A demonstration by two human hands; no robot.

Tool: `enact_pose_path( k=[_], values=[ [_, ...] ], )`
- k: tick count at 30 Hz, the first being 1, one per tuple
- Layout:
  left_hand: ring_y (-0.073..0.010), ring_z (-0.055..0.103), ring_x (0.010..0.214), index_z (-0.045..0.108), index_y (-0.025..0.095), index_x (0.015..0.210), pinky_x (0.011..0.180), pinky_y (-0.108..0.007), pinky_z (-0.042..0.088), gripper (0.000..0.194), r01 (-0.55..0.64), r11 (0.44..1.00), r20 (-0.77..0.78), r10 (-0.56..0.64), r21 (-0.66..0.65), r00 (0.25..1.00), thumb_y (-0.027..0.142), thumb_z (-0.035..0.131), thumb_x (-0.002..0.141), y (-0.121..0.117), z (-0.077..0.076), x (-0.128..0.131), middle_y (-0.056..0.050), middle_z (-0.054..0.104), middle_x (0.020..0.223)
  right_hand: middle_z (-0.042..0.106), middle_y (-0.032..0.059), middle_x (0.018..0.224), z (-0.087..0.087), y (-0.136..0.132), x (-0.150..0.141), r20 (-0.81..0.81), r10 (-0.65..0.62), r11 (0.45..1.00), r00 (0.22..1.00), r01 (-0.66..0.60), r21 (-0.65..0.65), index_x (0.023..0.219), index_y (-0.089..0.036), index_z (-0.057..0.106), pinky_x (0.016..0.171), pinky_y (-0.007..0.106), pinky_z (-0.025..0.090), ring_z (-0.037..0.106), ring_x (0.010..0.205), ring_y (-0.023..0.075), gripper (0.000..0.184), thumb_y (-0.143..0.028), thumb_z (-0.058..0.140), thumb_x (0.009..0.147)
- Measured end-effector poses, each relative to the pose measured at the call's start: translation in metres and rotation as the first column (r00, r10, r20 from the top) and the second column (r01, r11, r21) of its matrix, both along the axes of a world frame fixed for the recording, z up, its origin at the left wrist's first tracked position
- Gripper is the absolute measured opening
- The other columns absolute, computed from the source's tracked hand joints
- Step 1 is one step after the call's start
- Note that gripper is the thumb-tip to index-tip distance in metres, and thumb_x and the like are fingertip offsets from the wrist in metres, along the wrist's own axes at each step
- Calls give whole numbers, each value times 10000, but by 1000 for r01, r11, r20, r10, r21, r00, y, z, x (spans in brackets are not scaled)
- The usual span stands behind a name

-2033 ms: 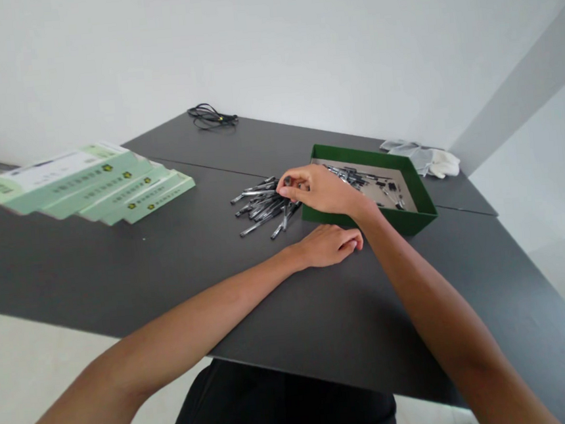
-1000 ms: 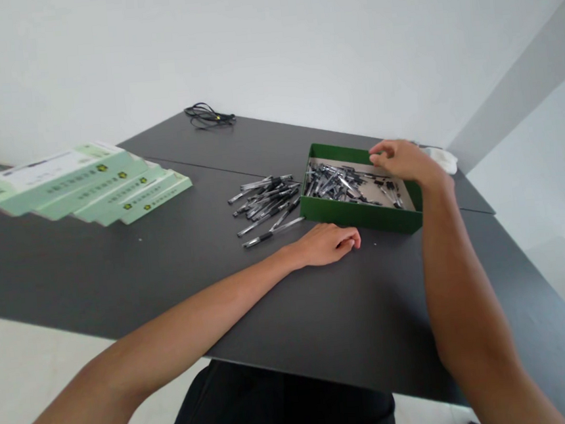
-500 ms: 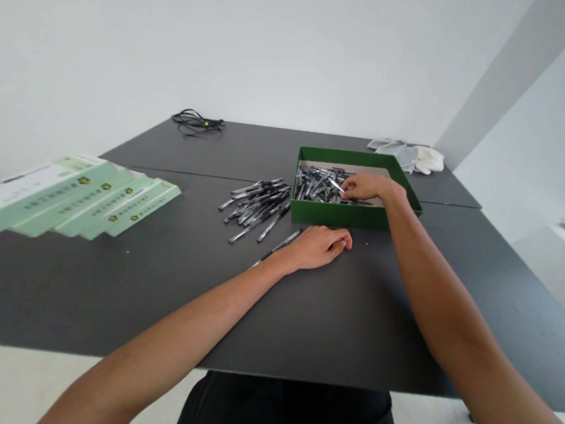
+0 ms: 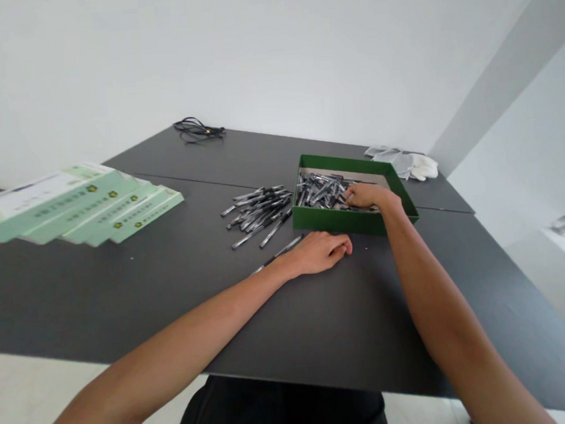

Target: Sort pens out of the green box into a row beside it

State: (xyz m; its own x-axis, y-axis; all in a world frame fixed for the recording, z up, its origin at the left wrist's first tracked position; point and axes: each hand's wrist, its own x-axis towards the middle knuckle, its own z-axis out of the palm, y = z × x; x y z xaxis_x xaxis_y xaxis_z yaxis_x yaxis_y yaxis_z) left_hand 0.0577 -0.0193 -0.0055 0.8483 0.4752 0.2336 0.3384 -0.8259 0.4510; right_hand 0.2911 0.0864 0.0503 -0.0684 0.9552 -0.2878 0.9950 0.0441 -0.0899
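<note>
A green box (image 4: pixel 342 220) stands on the dark table (image 4: pixel 171 294) with several black pens (image 4: pixel 321 191) inside. My right hand (image 4: pixel 367 195) reaches into the box, fingers curled among the pens; what they grip is hidden. My left hand (image 4: pixel 320 251) lies on the table just in front of the box, fingers curled loosely under, with nothing seen in it. A loose pile of pens (image 4: pixel 257 207) lies left of the box, and a single pen (image 4: pixel 276 252) lies beside my left wrist.
A stack of pale green flat boxes (image 4: pixel 74 204) lies fanned at the table's left. A coiled black cable (image 4: pixel 199 130) sits at the far edge. White gloves (image 4: pixel 411 164) lie behind the green box. The table's right edge drops to a light floor.
My right hand moved from the pen pile on the table to the box's far side, then down into the pens in the box. My left hand stayed put.
</note>
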Motion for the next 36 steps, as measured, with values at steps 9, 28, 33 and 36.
enact_pose_path(
  k=[9, 28, 33, 36],
  values=[
    [-186, 730, 819, 686, 257, 1135, 723, -264, 472, 236, -6, 1000, -15, 6, 13, 1000, 220, 478, 1029, -3, 2, -2, 3, 770, 922, 761, 167, 1211, 1, -11, -6, -25, -39, 969, 999, 44, 244, 1335, -122, 683, 900, 303, 509, 712, 1091, 279, 437, -230, 628, 915],
    [-209, 738, 911, 674, 249, 1118, 783, -290, 505, 227, 19, 999, -5, -19, 43, 1000, 212, 473, 1018, -5, 2, -6, -19, 779, 1006, 699, 114, 1238, -20, 4, -42, -64, 414, 833, 908, -350, 428, 1191, -205, 739, 1091, 382, 471, 651, 1191, 262, 293, -160, 660, 912],
    [-208, 737, 931, 680, 256, 1125, 806, -289, 511, 231, 1, 999, -5, -1, 53, 1000, 215, 478, 1021, -6, 1, -6, -16, 779, 1011, 700, 111, 1113, -16, -3, -42, -56, 352, 871, 934, -305, 385, 1134, -191, 739, 986, 361, 514, 677, 1027, 250, 251, -153, 674, 895],
    [-206, 735, 903, 683, 258, 1128, 793, -287, 510, 232, -3, 999, -16, 3, 54, 1000, 221, 480, 1022, -6, 1, -6, -14, 778, 993, 699, 115, 1130, -13, -5, -43, -49, 351, 877, 935, -310, 366, 1118, -197, 754, 982, 345, 507, 676, 1032, 250, 223, -188, 688, 906]
  ],
)
